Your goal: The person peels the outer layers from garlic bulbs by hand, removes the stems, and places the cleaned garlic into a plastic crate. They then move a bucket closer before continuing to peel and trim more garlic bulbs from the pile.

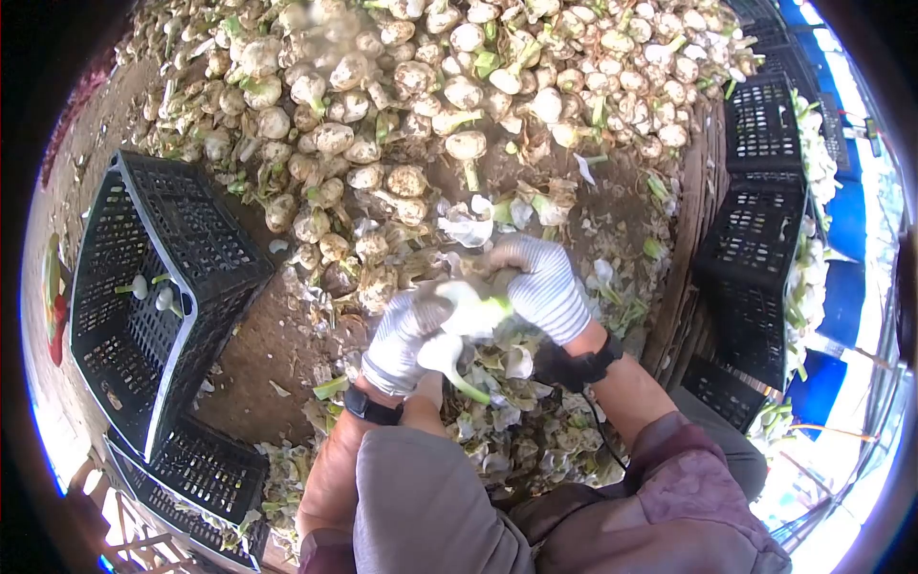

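Note:
My left hand point(406, 335), in a striped glove, is closed around white bulbs that look like onion or garlic. One smooth white bulb point(442, 354) hangs below its fingers, with a green stem pointing down to the right. Between both hands is a second white bulb point(470, 311), blurred, with a bright green neck. My right hand point(545, 287), gloved the same way, has its fingers curled at this bulb's neck side. Motion blur hides the exact finger contact. Torn papery skins point(512, 407) lie beneath my hands.
Ahead spreads a large heap of dirty, unpeeled bulbs point(411, 77). At left a black crate point(206, 225) lies tipped on its side with a few clean bulbs point(164, 298) inside; another crate point(215, 469) is below it. Black crates point(751, 234) line the right, beside a wooden plank point(693, 210).

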`<state>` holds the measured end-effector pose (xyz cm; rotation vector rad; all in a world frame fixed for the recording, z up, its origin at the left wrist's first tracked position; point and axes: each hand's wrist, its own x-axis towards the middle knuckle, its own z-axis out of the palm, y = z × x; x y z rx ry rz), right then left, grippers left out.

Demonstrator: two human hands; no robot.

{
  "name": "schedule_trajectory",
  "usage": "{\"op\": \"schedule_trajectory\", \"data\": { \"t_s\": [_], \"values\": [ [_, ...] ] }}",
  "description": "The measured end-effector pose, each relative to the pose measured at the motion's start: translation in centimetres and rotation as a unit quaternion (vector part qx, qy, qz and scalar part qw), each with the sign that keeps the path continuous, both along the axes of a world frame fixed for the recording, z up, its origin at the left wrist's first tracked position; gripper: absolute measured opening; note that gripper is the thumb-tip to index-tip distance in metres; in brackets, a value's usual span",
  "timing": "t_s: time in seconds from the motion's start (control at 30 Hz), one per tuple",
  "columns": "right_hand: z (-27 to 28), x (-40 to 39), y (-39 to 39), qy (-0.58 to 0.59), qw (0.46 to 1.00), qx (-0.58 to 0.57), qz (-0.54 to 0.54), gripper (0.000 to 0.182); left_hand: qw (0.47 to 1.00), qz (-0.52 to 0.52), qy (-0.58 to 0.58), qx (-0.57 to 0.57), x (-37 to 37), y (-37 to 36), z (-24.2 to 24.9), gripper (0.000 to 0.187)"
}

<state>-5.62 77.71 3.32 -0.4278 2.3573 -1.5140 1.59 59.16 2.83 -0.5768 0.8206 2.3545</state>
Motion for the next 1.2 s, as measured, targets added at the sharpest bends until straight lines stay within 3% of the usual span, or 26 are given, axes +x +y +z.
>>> {"op": "schedule_trajectory", "data": {
  "t_s": [0.07, 0.13, 0.2, 0.27, 0.3, 0.4, 0.43, 0.5, 0.6, 0.67, 0.73, 0.8, 0.83, 0.93, 0.97, 1.0, 1.07, 1.13, 1.17, 1.2],
  "values": [
    [-0.3, -0.7, 0.2, -0.022, 0.999, 0.025, 0.01, 0.017, 0.999, -0.03, -0.001, -0.014, 0.2, -0.2, 0.2, 0.044],
    [-0.1, -1.2, 0.3, -0.139, 0.99, -0.033, -0.01, 0.022, 0.996, 0.049, -0.019, 0.077, -0.1, -0.1, 0.1, 0.043],
    [0.7, -0.7, 0.2, -0.176, 0.979, -0.094, -0.032, 0.024, 0.995, 0.08, -0.011, 0.054, -0.7, 0.3, -0.1, 0.043],
    [2.3, 0.9, -0.4, -0.328, 0.916, -0.204, -0.109, 0.027, 0.99, 0.143, -0.005, 0.008, -0.7, 0.9, -0.4, 0.043],
    [2.0, 1.5, -0.6, -0.323, 0.928, -0.159, -0.092, 0.029, 0.991, 0.134, -0.019, 0.017, -0.5, 0.8, -0.6, 0.04],
    [0.4, 2.7, -1.3, -0.128, 0.988, -0.067, -0.057, 0.026, 0.994, 0.098, -0.012, -0.047, -0.5, 0.5, -0.1, 0.036],
    [0.5, 2.5, -1.3, -0.128, 0.988, -0.069, -0.056, 0.026, 0.992, 0.111, -0.019, -0.058, -0.5, 0.4, 0.1, 0.029],
    [0.6, 2.1, -0.8, -0.075, 0.996, 0.044, -0.011, 0.024, 0.991, 0.097, -0.023, -0.087, 0.1, -0.1, -0.5, 0.025],
    [0.7, 0.5, -0.1, -0.005, 0.998, 0.049, 0.031, 0.022, 0.99, 0.086, -0.03, -0.111, 0.2, -0.4, -0.9, 0.016],
    [0.5, -0.2, -0.2, 0.011, 0.998, 0.026, 0.055, 0.02, 0.99, 0.098, -0.036, -0.092, 0.1, -0.8, -1.4, 0.024],
    [0.2, -1.0, -0.4, 0.098, 0.989, 0.021, 0.107, 0.018, 0.994, 0.076, -0.031, -0.075, -0.3, -1.6, -0.9, 0.026],
    [0.6, -2.0, -0.4, 0.063, 0.989, 0.015, 0.132, 0.017, 0.997, 0.068, -0.011, -0.029, -0.3, -2.1, -0.9, 0.026],
    [0.6, -2.3, -0.3, 0.029, 0.993, -0.006, 0.113, 0.019, 0.984, 0.06, 0.058, -0.155, 0.2, -1.9, -1.6, 0.023],
    [1.4, -2.4, -0.7, -0.042, 0.995, 0.007, 0.091, 0.026, 0.984, 0.038, 0.005, -0.173, -0.4, -1.8, -0.9, 0.025],
    [1.6, -2.4, -0.8, -0.055, 0.996, 0.005, 0.074, 0.026, 0.965, 0.106, 0.046, -0.234, -1.1, -0.8, 0.2, 0.032],
    [1.7, -2.3, -0.8, -0.068, 0.996, 0.003, 0.057, 0.027, 0.965, 0.106, 0.047, -0.233, -1.1, -0.8, 0.5, 0.032],
    [1.3, -1.5, -1.2, -0.012, 1.0, -0.02, 0.02, 0.021, 0.933, 0.165, 0.023, -0.318, -0.9, -0.7, 1.1, 0.039],
    [0.3, -0.7, -1.2, 0.029, 0.997, 0.073, -0.022, 0.017, 0.941, 0.153, 0.031, -0.298, -0.9, -0.3, 2.5, 0.047],
    [1.5, -0.1, -1.8, 0.033, 0.994, 0.102, -0.026, 0.014, 0.939, 0.101, 0.075, -0.32, -0.7, 0.3, 2.9, 0.054],
    [0.3, 0.5, -2.0, 0.049, 0.997, 0.052, -0.03, 0.014, 0.931, 0.049, 0.118, -0.341, -0.6, 0.4, 3.2, 0.061]
  ]
}}
